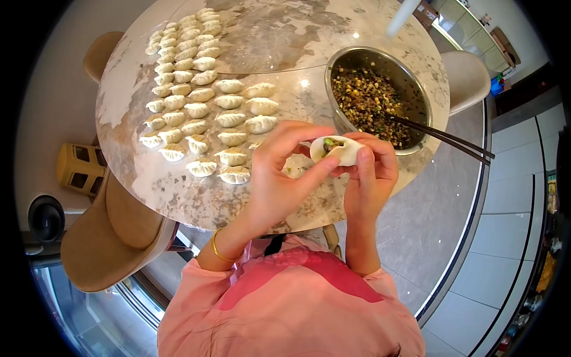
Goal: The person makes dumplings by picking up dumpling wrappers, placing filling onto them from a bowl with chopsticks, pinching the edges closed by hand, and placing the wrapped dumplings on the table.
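Observation:
A partly folded dumpling point(343, 153) is held up between both hands, with green filling showing through an opening on its left part. My left hand point(284, 172) pinches its left side with thumb and fingers. On its right side, the fingertips of my right hand point(370, 172) press the white dough edge together. Just beyond the right hand stands a metal bowl point(420, 89) of chopped filling point(372, 98), with dark chopsticks point(443, 132) resting across its rim. Rows of pleated dumplings point(196, 110) lie to the left of my left hand.
The round marble-patterned table point(178, 193) carries everything. A brown chair point(113, 229) stands at the lower left, a pale chair point(467, 80) at the right, and another chair point(101, 53) at the upper left. A yellowish box-like object point(80, 168) is at the far left.

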Motion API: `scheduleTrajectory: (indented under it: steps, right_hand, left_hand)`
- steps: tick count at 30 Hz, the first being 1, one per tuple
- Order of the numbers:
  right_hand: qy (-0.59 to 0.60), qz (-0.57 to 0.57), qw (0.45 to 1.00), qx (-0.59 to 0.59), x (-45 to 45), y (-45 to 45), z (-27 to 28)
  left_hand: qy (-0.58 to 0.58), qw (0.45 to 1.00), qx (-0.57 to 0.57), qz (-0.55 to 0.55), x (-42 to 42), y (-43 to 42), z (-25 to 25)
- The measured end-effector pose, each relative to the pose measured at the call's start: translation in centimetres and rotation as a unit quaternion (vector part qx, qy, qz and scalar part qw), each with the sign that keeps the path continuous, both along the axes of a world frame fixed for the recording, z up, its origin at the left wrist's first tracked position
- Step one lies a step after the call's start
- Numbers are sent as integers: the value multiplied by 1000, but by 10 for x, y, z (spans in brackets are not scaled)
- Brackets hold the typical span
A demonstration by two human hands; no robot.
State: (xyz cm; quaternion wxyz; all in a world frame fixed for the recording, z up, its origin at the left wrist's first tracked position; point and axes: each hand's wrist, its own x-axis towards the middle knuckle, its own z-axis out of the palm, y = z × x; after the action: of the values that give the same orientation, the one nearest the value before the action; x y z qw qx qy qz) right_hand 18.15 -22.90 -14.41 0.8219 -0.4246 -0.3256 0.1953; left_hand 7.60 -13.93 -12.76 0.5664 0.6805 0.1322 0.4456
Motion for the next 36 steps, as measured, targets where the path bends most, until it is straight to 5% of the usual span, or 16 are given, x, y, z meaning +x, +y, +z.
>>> scheduleTrajectory:
  steps: [6,13,21,25,27,36]
  right_hand:
    - [12,-25,999,-31,-4,0,2]
    - [23,-37,999,-30,-7,0,0]
    - [25,-34,999,-31,-9,0,1]
    - [30,-31,999,-27,-11,0,1]
    - [33,-25,999,-9,-12,1,2]
    - [18,-39,999,-11,-14,3,-1]
  left_hand:
    - [57,976,196,76,-7,1,9]
    - [5,981,161,111,-7,-8,4]
    - [28,959,250,129,-14,-5,-2]
    - [26,964,227,137,-13,-9,1]
    - [1,994,59,95,-8,-13,1]
    - [26,989,111,99,-12,-11,0]
